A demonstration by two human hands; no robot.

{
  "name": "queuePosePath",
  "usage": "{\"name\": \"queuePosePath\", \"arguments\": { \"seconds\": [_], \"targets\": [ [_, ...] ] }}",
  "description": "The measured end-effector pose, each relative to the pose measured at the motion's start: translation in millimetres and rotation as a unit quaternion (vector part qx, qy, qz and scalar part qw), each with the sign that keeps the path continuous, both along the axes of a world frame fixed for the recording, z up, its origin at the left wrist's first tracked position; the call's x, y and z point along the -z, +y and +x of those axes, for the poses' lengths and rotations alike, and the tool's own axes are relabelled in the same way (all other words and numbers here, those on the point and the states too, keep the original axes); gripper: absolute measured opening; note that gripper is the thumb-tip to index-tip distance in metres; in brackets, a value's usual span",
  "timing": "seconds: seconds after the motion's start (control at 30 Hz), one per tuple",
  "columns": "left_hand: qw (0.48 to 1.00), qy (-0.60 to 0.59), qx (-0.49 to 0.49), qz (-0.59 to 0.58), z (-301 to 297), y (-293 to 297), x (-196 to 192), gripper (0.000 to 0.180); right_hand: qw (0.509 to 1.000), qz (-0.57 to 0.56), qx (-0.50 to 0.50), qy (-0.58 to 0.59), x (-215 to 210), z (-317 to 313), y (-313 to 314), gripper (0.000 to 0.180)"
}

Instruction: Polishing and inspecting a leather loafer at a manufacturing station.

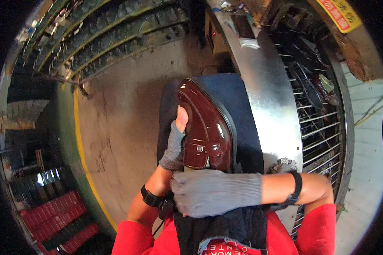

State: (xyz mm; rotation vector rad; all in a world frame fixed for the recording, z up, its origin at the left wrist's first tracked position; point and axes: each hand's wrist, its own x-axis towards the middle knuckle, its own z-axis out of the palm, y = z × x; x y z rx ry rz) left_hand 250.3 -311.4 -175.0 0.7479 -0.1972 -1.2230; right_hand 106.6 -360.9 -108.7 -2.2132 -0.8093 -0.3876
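A glossy dark-red leather shoe (204, 123) with a strap, a small metal buckle and a dark sole edge lies over my lap, toe pointing away. My left hand (177, 138), in a grey fingerless glove, grips its left side, the bare thumb pressed on the upper; the other fingers are hidden beneath. My right hand (212, 193), in a grey glove, is at the near end of the shoe, its fingers curled and slightly blurred. Whatever it grips is hidden. A pale piece (196, 173) shows in the shoe's opening, just beyond the right hand.
To the right runs a metal ledge (270, 97) beside a rack of metal bars (323, 136) with dark shoe soles (306, 85) on it. Crumpled foil (284, 165) lies near my right forearm. Shelves (115, 38) of dark items stand far left; red crates (55, 216) sit lower left.
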Motion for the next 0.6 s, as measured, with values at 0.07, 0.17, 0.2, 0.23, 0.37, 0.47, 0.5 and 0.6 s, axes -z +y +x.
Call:
{"name": "queuePosePath", "arguments": {
  "seconds": [0.07, 0.17, 0.2, 0.23, 0.37, 0.47, 0.5, 0.6],
  "targets": [
    [0.999, 0.019, -0.026, -0.023, -2, 13, 6, 0.074, 0.996, 0.054, 0.078, 0.001, -36, -16, -31, 0.040],
    [0.996, -0.031, -0.085, 0.027, -3, 7, -12, 0.084, 0.911, 0.193, 0.290, 0.221, -40, -52, -95, 0.024],
    [0.995, 0.001, -0.089, 0.032, -5, 6, -16, 0.085, 0.823, 0.301, 0.366, 0.315, -35, -52, -98, 0.024],
    [0.994, 0.031, -0.093, 0.038, -6, 5, -18, 0.087, 0.706, 0.400, 0.430, 0.396, -29, -50, -101, 0.031],
    [0.995, 0.045, -0.074, 0.041, -11, 3, -23, 0.087, 0.809, 0.352, 0.394, 0.258, 3, -53, -91, 0.085],
    [0.999, 0.020, -0.047, 0.007, -16, 13, -37, 0.072, 0.820, 0.325, 0.417, 0.218, -8, -31, -47, 0.091],
    [0.995, -0.011, -0.087, 0.054, -19, 14, -46, 0.071, 0.787, 0.404, 0.413, 0.217, -8, -30, -39, 0.095],
    [0.992, -0.060, -0.073, 0.081, -20, 25, -53, 0.070, 0.813, 0.388, 0.352, 0.254, -11, -37, -59, 0.101]
  ]
}}
